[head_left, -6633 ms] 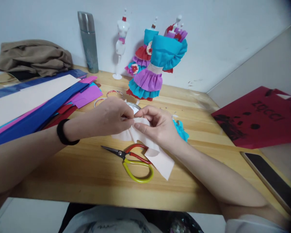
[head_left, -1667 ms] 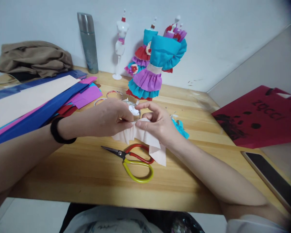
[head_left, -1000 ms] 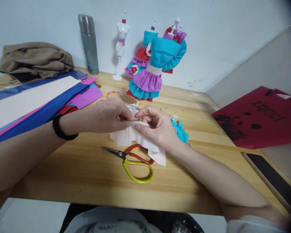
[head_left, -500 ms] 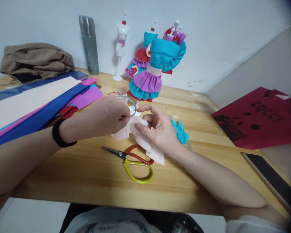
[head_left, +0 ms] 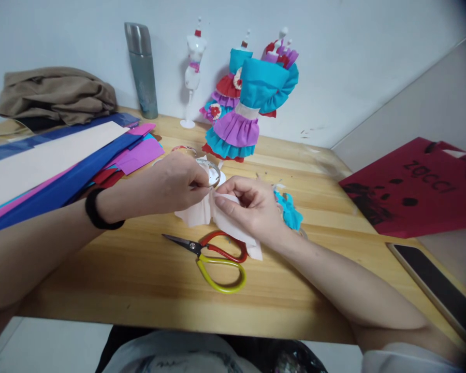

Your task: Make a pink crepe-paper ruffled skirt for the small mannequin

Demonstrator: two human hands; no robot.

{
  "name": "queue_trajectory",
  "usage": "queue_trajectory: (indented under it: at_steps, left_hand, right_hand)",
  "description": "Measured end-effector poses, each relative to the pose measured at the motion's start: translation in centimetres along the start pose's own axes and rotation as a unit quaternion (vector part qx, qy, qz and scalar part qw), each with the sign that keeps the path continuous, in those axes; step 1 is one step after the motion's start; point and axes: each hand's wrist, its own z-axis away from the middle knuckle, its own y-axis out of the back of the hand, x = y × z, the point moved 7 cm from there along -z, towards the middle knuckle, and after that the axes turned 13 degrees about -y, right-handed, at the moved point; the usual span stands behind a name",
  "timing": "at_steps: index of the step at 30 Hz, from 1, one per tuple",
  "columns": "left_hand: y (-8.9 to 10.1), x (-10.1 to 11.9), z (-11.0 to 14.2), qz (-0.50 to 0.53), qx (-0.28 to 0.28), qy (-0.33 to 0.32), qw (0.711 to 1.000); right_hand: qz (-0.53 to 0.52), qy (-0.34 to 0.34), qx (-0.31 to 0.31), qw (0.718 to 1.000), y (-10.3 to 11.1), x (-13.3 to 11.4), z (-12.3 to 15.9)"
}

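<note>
Left hand [head_left: 171,184]: fingertips pinching the strip [head_left: 196,213] at its gathered upper edge.
Right hand [head_left: 258,207]: thumb and forefinger gripping the strip, just beside the left fingertips.
Strip: hangs on the near side of both grips, pleated below the left, its smoother end running below the right.
Ring [head_left: 217,170]: just beyond the left fingertips; contact cannot be told.
Scissors [head_left: 193,246]: nearside of the grips, red handle just beside the strip's end.

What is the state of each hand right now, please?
Left hand: closed, fingers pinching the pale fabric; whether it also grips the ring cannot be told.
Right hand: closed, fingers pinching the same fabric.
</note>
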Motion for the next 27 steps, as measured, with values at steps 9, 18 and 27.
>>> queue_trajectory:
  at_steps: [9,18,27]
  left_hand:
    - [0.0,0.2,0.0,0.015,-0.009,0.014,1.0]
    - [-0.2,0.5,-0.1,0.011,-0.042,0.045,0.998]
    - [-0.3,1.0,0.1,0.026,-0.051,0.015,0.998]
  right_hand:
    - [0.029,0.008,0.041,0.999,0.6,0.2,-0.2]
    - [0.021,-0.013,0.053,0.998,0.8,0.6,-0.5]
    - [0.01,-0.038,0.04,0.998,0.8,0.9,-0.7]
